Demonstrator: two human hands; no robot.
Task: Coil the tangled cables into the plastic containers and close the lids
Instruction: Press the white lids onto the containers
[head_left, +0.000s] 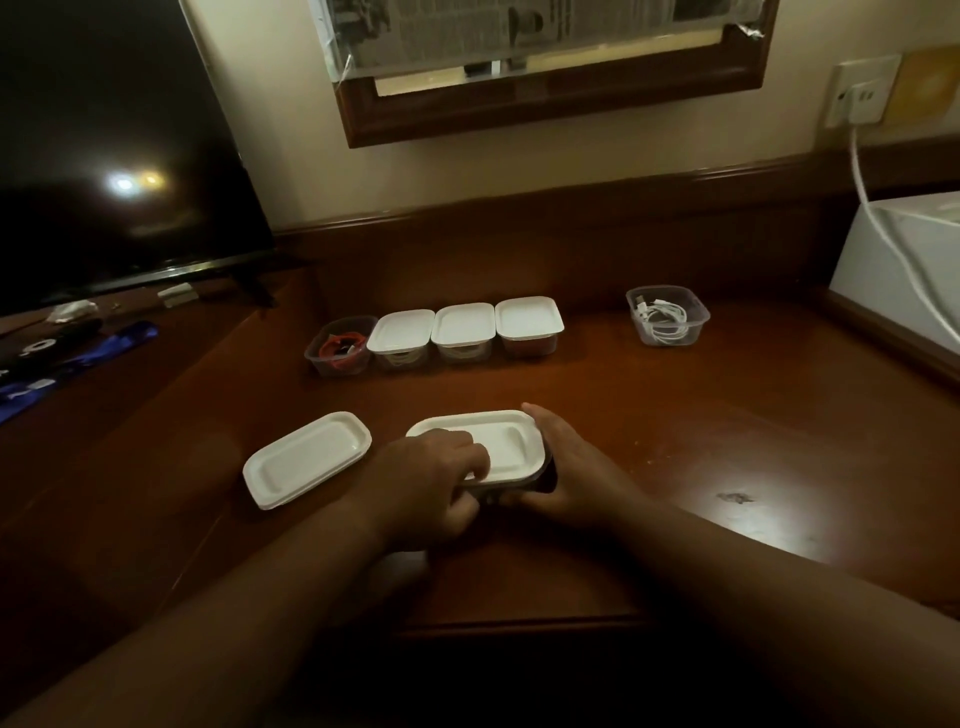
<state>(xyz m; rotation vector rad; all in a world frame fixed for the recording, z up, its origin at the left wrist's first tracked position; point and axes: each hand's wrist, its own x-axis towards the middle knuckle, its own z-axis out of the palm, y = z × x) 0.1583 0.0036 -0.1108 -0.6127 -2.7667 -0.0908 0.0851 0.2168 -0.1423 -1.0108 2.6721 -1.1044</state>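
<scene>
The container (540, 480) you are closing sits on the wooden desk (675, 415), near its front edge, with a white lid (498, 441) lying on top. Your left hand (431, 478) grips the near left corner: fingers curl over the lid and the thumb wraps below the rim. Your right hand (566, 467) cups the container's right end, fingers curled round its side wall. The contents are hidden under the lid and hands.

Just left of this container, a spare lid (306, 460) lies flat on the desk, apart from your left hand.

Further back, four containers stand in a touching row. The leftmost (340, 345) is uncovered and holds a red cable (337, 347). The other three (465, 332) carry white lids.

Well to the right, an uncovered container (667, 314) holds a coiled white cable (662, 317).

A dark screen (114, 156) stands at the far left.
</scene>
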